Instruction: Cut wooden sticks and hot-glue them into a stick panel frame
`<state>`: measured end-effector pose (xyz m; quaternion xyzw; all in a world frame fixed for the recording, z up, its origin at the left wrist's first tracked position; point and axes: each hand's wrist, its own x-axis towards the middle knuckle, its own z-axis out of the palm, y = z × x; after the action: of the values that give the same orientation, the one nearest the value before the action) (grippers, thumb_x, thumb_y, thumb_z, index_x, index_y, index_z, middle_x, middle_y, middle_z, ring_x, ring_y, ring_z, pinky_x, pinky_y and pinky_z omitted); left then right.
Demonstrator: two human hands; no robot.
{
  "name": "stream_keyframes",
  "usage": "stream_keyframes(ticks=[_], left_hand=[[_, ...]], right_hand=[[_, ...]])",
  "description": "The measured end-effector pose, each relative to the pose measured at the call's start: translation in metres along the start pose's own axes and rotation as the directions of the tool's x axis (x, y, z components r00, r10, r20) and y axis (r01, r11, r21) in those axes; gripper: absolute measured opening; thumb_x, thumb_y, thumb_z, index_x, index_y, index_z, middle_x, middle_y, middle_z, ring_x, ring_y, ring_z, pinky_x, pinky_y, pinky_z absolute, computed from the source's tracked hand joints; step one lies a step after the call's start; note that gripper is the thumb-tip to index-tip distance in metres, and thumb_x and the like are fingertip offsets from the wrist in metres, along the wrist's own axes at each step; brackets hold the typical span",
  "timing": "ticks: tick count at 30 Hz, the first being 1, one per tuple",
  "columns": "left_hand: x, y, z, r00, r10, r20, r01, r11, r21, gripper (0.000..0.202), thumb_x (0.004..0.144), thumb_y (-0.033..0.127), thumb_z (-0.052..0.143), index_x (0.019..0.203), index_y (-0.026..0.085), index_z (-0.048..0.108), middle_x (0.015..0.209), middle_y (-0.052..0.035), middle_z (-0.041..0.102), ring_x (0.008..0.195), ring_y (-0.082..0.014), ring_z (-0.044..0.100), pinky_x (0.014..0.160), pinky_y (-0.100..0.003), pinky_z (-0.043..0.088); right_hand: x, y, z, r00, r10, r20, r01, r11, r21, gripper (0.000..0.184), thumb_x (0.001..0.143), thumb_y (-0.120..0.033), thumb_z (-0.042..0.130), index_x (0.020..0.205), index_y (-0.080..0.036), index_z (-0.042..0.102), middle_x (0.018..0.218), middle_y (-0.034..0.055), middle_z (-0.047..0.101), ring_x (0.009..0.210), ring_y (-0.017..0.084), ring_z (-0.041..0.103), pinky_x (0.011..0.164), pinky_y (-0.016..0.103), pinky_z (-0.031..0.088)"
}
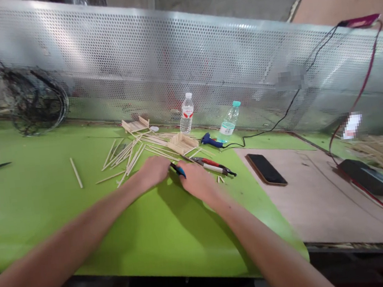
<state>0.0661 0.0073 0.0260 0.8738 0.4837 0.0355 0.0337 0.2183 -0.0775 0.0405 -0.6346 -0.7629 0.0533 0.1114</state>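
Observation:
My right hand (197, 179) is wrapped around a tool with a black-and-blue handle (178, 169), low over the green table cover. Just left of it, my left hand (156, 170) has its fingers closed near the tool's dark end. Whatever my left fingers hold is hidden. Beyond both hands lie scattered thin wooden sticks (129, 157) and a small frame built of sticks (182, 143). A second stick frame (136, 124) stands farther back. Red-and-grey pliers (214, 165) lie beside my right hand, with a few short cut stick pieces (220, 179) close by.
A blue glue gun (211, 140) and two bottles, one white-capped (186, 114) and one green-capped (229, 123), stand toward the perforated metal panel (155, 56). At right are a phone (266, 170) and black box (369, 177); at left, tangled wire (34, 100) and a single stick (76, 173).

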Motion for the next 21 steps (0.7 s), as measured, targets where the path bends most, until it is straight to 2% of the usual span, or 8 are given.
stream_keyframes(ticks=[3,6,12,17,21], left_hand=[[-0.002,0.002,-0.002,1.000,-0.010,0.003,0.010,0.999,0.033,0.022,0.079,0.016,0.056,0.089,0.015,0.076,0.090,-0.0168,0.074,0.091,-0.0341,0.071,0.084,-0.043,0.052],[-0.003,0.005,-0.004,1.000,-0.023,0.010,0.022,0.997,0.072,0.023,0.078,0.014,0.056,0.090,0.013,0.075,0.091,-0.0187,0.074,0.092,-0.0346,0.070,0.084,-0.043,0.052],[-0.005,0.001,-0.005,0.998,0.060,0.014,-0.061,0.996,0.068,0.028,0.083,0.016,0.050,0.094,0.017,0.075,0.092,-0.0133,0.074,0.091,-0.0292,0.070,0.083,-0.038,0.052],[-0.001,0.001,0.001,0.999,-0.045,-0.011,0.046,0.998,0.048,0.025,0.085,0.021,0.052,0.090,0.017,0.076,0.089,-0.0154,0.074,0.087,-0.0313,0.070,0.080,-0.040,0.051],[-0.003,-0.005,0.008,1.000,-0.013,-0.024,0.012,0.999,-0.033,0.034,0.094,0.032,0.041,0.089,0.020,0.073,0.085,-0.0112,0.073,0.077,-0.0270,0.069,0.073,-0.037,0.050]], right_hand=[[0.001,-0.003,0.002,0.999,-0.035,0.004,0.035,0.998,-0.053,0.034,0.089,-0.008,0.048,0.120,-0.018,0.059,0.101,0.0119,0.074,0.092,0.026,0.070,0.078,0.031,0.046],[-0.001,-0.002,0.001,0.998,-0.061,0.000,0.061,0.997,-0.049,0.030,0.092,-0.011,0.045,0.116,-0.019,0.060,0.102,0.0116,0.074,0.092,0.025,0.070,0.077,0.030,0.047],[0.001,-0.007,-0.001,0.999,-0.046,0.021,0.048,0.995,-0.085,0.043,0.086,-0.004,0.047,0.127,-0.016,0.057,0.103,0.0135,0.073,0.093,0.027,0.070,0.078,0.032,0.047],[0.000,0.009,-0.006,0.998,-0.054,0.042,0.050,0.995,0.083,0.027,0.091,-0.017,0.053,0.116,-0.022,0.063,0.110,0.0084,0.073,0.103,0.025,0.068,0.082,0.028,0.046],[-0.002,0.021,-0.007,0.999,-0.043,0.031,0.039,0.990,0.133,0.030,0.092,-0.022,0.053,0.121,-0.024,0.062,0.107,0.0073,0.073,0.099,0.025,0.068,0.073,0.027,0.044]])
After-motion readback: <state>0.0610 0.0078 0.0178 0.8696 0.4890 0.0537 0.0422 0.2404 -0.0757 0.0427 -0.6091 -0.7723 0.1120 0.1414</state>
